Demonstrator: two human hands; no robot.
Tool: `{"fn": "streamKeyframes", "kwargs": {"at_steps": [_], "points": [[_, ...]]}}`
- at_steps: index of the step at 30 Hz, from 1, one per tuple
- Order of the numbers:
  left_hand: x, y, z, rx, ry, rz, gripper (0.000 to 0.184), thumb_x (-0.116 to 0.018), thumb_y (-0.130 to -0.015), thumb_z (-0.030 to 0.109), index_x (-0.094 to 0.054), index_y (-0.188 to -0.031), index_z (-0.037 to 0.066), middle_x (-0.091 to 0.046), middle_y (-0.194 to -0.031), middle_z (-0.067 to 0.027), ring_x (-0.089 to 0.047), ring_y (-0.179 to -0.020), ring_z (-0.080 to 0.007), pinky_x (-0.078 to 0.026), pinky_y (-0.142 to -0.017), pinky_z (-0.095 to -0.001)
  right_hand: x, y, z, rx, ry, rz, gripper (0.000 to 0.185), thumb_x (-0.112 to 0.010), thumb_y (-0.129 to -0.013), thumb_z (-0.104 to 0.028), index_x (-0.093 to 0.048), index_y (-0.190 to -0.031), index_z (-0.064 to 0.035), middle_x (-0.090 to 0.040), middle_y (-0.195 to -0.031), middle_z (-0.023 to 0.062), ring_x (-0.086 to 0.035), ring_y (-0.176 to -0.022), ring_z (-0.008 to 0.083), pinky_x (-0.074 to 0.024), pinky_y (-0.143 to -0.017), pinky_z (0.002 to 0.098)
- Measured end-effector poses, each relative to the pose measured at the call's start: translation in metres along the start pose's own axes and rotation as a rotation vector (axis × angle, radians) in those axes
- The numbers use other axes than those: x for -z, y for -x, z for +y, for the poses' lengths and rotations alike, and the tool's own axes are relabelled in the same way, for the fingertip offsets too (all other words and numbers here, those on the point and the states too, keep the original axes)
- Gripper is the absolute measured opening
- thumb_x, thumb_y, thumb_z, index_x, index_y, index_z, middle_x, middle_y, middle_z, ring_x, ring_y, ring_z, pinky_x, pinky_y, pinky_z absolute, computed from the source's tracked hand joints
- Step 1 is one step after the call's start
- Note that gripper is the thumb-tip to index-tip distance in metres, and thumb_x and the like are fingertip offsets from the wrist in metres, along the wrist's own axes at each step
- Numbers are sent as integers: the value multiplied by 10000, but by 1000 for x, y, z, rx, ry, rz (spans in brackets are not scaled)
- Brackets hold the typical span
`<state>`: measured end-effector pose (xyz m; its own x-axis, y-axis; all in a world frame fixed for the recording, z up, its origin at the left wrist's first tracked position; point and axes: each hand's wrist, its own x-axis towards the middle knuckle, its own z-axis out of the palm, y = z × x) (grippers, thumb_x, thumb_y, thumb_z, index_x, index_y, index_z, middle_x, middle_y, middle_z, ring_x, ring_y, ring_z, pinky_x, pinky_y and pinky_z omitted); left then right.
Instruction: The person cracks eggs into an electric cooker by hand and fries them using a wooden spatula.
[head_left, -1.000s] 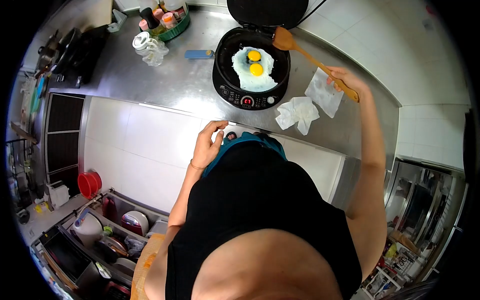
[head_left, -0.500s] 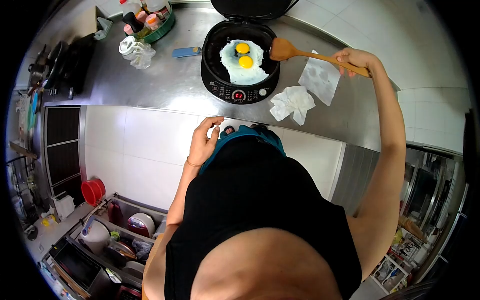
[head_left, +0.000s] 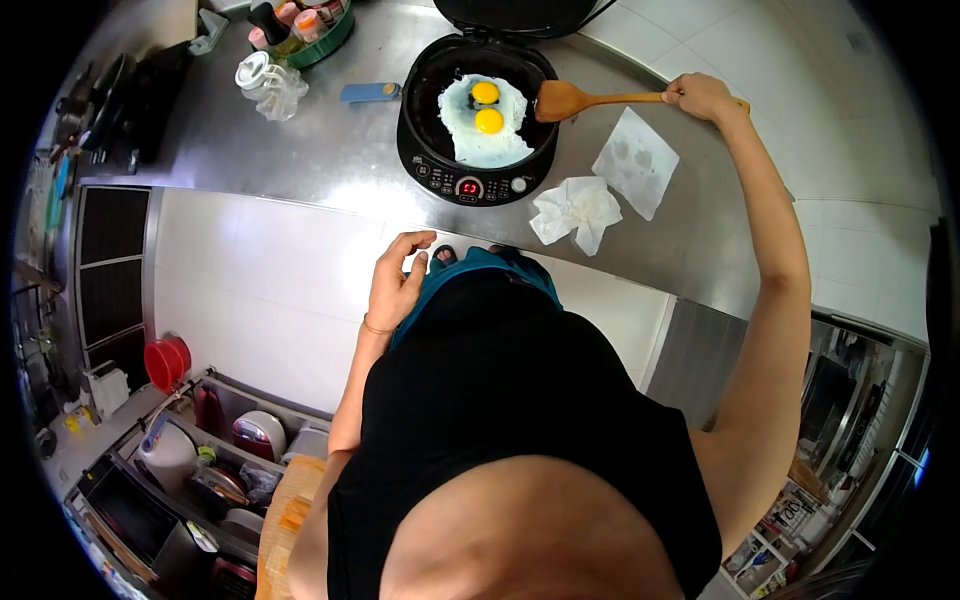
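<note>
My right hand (head_left: 700, 97) grips the handle of a wooden spatula (head_left: 563, 101), whose flat blade rests at the right rim of a black electric pan (head_left: 425, 130). Inside the pan lie fried eggs (head_left: 487, 148) with two yellow yolks and mostly white, set edges. The pan's lid (head_left: 520, 12) stands raised behind it, and its front panel shows a lit red display. My left hand (head_left: 398, 280) hangs in front of the counter's edge, thumb and fingers apart, holding nothing.
Two white paper sheets, one crumpled (head_left: 577, 212) and one flat (head_left: 636, 165), lie right of the pan on the steel counter (head_left: 250, 150). A blue-handled object (head_left: 368, 92), a white-lidded jar (head_left: 256, 72) and a green tray (head_left: 325, 45) of bottles are to its left.
The spatula's blade has swung down from the pan's upper right to its right rim, and my right hand has moved up and outward. My left hand stays much the same. The view has shifted slightly.
</note>
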<state>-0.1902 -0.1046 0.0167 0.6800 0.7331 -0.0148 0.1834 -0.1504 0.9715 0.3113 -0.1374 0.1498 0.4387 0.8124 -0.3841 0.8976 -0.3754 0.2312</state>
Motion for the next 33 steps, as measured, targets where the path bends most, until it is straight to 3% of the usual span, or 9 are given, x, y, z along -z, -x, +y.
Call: {"fn": "streamKeyframes", "kwargs": {"at_steps": [13,22,25,33], "points": [[-14,-5,9,-24,11,66,249,-490,-827,-34,-578,-1059,-16,-607,-970,-117,-579,-940,-217,-433,-852,-298,-10,-18,7,54,-17,81,313,-544,-833,-437,-693,-943,-184,-664,-862,85,-616,-846,269,-473,-741,395],[-23,-10,14,-41,3,67,252,-489,-829,-27,-578,-1064,-6,-607,-971,-118,-581,-931,-220,-433,-853,-300,-5,-26,3,144,-8,134,312,-555,-832,-412,-695,-933,-152,-662,-834,99,-614,-815,271,-470,-711,391],[-23,-10,18,-40,-3,83,253,-488,-827,-29,-578,-1062,-7,-607,-964,-119,-583,-923,-218,-434,-849,-297,11,-21,1,105,13,41,334,-544,-830,-430,-690,-954,-156,-660,-885,96,-603,-891,268,-468,-760,388],[-24,-12,18,-44,-3,81,254,-490,-825,-29,-580,-1062,-9,-607,-964,-119,-582,-920,-212,-435,-843,-297,6,-33,0,142,40,85,324,-555,-824,-427,-693,-952,-164,-662,-911,105,-614,-872,273,-475,-765,396]]}}
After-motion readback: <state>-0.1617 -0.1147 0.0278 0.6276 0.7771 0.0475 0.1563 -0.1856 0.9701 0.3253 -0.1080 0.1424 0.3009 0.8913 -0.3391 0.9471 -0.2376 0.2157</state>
